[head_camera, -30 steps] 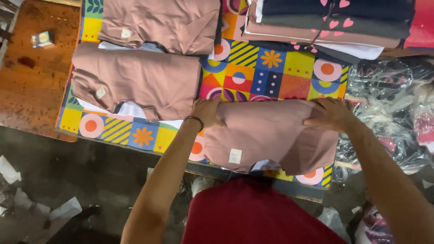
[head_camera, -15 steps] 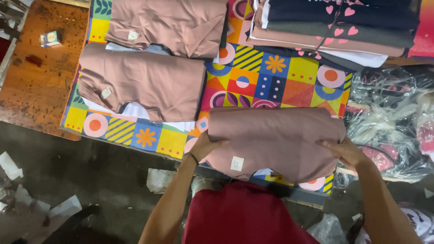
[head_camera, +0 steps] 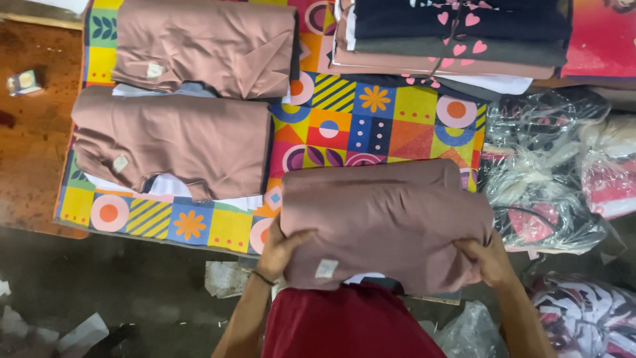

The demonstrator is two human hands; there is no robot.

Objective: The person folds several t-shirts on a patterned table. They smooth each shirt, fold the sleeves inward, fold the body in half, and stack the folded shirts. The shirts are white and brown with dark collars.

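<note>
Right between the two sets of fingers sits a folded mauve garment (head_camera: pixel 384 222), gripped at its near edge over the front lip of the patterned mat (head_camera: pixel 371 122). The left hand (head_camera: pixel 281 248) has its fingers curled around the garment's near-left corner, thumb on top, closed on the cloth, with a little pale tag (head_camera: pixel 325 268) just to the right of those fingers. The right hand (head_camera: pixel 487 260) is clamped on the near-right corner the same way, fingers tucked under the fold so you can't see the tips.

Past the left fingers, further away and to the left, there's a second folded mauve pile (head_camera: pixel 175 142) and a third one (head_camera: pixel 205 46) beyond that. They're close but not touching the held one. The strip of bare mat straight ahead of both hands is the only open room. Beyond it is a stack of dark and pink folded clothes (head_camera: pixel 450 40). Just off the right fingers, clear plastic bags of clothing (head_camera: pixel 550 172) crowd the mat's right edge. Out past the left side is a reddish wooden surface (head_camera: pixel 30 132) and the grey floor (head_camera: pixel 106 292) below.
</note>
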